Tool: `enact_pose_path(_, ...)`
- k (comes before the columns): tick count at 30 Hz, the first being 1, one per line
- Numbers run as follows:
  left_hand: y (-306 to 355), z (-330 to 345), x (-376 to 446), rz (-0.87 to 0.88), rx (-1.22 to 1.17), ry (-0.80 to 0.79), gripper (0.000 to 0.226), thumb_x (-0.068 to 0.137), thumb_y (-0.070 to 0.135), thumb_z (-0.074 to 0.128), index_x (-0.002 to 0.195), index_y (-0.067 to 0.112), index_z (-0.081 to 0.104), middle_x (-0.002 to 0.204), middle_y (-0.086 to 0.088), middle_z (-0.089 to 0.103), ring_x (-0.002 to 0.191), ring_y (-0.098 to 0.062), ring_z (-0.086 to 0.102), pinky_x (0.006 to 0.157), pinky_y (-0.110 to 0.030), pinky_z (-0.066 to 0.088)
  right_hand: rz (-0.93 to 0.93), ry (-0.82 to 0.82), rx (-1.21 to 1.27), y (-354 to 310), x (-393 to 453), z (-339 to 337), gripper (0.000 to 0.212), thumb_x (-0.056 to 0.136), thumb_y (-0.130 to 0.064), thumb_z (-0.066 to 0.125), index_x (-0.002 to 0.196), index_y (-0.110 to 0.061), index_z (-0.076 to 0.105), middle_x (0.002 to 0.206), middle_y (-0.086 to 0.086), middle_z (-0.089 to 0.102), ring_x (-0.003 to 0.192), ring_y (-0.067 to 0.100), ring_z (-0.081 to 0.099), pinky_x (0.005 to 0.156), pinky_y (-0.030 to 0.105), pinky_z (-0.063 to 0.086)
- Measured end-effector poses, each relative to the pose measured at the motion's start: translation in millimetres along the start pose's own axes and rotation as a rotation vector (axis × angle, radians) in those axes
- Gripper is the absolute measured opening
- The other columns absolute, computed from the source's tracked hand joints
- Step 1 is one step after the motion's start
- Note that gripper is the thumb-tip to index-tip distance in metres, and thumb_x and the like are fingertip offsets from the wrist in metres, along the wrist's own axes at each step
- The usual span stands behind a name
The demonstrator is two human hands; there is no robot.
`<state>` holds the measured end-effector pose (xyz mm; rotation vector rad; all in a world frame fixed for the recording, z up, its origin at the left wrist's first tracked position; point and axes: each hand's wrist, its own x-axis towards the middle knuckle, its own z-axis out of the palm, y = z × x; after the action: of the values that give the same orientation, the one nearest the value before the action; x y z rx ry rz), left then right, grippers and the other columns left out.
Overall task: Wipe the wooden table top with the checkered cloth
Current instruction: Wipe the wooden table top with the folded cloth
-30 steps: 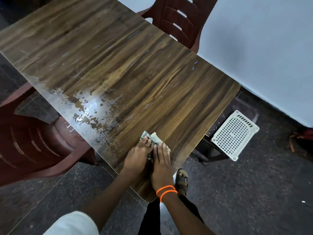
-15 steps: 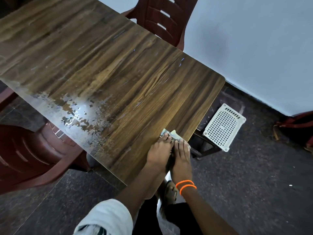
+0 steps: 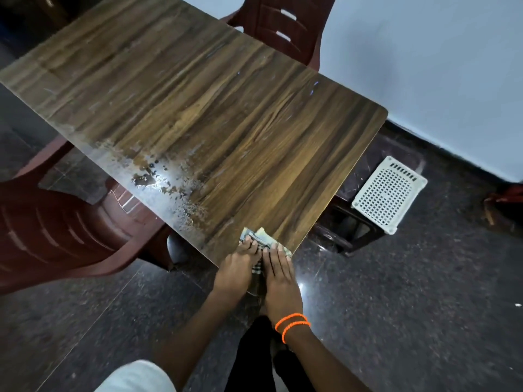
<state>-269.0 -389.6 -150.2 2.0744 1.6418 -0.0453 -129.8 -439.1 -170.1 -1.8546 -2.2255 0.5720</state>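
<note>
**Both hands pressing the cloth at the table's near corner**

The left hand (image 3: 236, 271) and right hand (image 3: 280, 274) are lying side by side, fingers straight and flat, pressing down on the checkered cloth (image 3: 259, 236) rather than gripping it. The cloth is sitting bunched at the near corner of the wooden table (image 3: 226, 117), poking out past the fingertips. A wet, shiny patch (image 3: 161, 176) is glistening along the table's left edge. Orange bands (image 3: 291, 323) are circling the right wrist. A white basket (image 3: 389, 193) is lying on the floor beside the table.
</note>
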Motion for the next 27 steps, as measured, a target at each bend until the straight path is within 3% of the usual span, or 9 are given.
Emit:
enact_pose_path(4,29,14,-3,-0.043,-0.002,-0.046,0.053,0.087,0.030,0.054,0.139,0.030,0.045,0.154,0.005,0.034,0.144,-0.013,0.027,0.099,-0.035,0.049,0.025,-0.058,-0.044,26,-12,-7,0.074,0.082,-0.005,0.042,0.152,-0.012,0.018,0.161,0.007,0.009,0.149,0.022,0.000,0.118,0.042,0.015)
enact_pose_path(8,33,10,12,-0.084,-0.037,-0.021,0.051,0.085,0.032,0.051,0.135,0.028,0.048,0.151,0.005,0.040,0.136,-0.014,0.042,0.094,-0.036,0.052,0.081,-0.020,-0.054,29,8,-13,0.070,0.081,-0.009,0.020,0.151,-0.012,0.024,0.160,0.007,0.016,0.149,0.020,0.005,0.118,0.040,0.012)
enact_pose_path(13,3,-17,44,-0.015,-0.015,0.124,0.036,0.097,0.021,0.048,0.132,0.026,0.057,0.148,0.006,0.045,0.139,-0.014,0.039,0.097,-0.036,0.050,0.184,0.030,-0.008,2,55,1,0.065,0.086,-0.009,0.024,0.151,-0.013,0.023,0.160,0.006,0.016,0.149,0.018,0.002,0.120,0.039,0.008)
enact_pose_path(18,-68,-50,54,-0.149,-0.036,0.079,0.042,0.102,0.034,0.040,0.141,0.021,0.048,0.154,0.000,0.037,0.138,-0.018,0.040,0.104,-0.036,0.044,0.189,0.001,-0.001,-67,95,27,0.062,0.088,-0.015,0.026,0.150,-0.013,0.027,0.159,0.009,0.021,0.148,0.022,0.007,0.119,0.039,0.007)
enact_pose_path(21,-105,-61,37,-0.046,0.080,0.021,0.041,0.101,0.030,0.041,0.140,0.025,0.049,0.153,0.001,0.037,0.141,-0.018,0.033,0.106,-0.035,0.042,0.188,-0.006,0.003,-107,89,44,0.064,0.088,-0.012,0.032,0.151,-0.014,0.023,0.160,0.010,0.014,0.149,0.022,0.001,0.119,0.040,0.008)
enact_pose_path(23,-119,-60,18,0.059,0.150,0.050,0.035,0.098,0.024,0.048,0.131,0.023,0.059,0.146,0.002,0.049,0.140,-0.017,0.037,0.101,-0.033,0.047,0.187,0.011,0.022,-122,72,51,0.067,0.086,-0.008,0.030,0.152,-0.014,0.021,0.161,0.009,0.012,0.149,0.022,-0.001,0.119,0.040,0.009)
enact_pose_path(27,-110,-42,-17,0.142,0.157,0.041,0.036,0.080,0.018,0.072,0.116,0.022,0.070,0.132,0.002,0.062,0.130,-0.015,0.050,0.078,-0.027,0.057,0.190,-0.005,0.045,-125,27,51,0.072,0.086,-0.009,0.037,0.153,-0.013,0.011,0.162,0.006,0.004,0.149,0.022,-0.003,0.119,0.041,0.011)
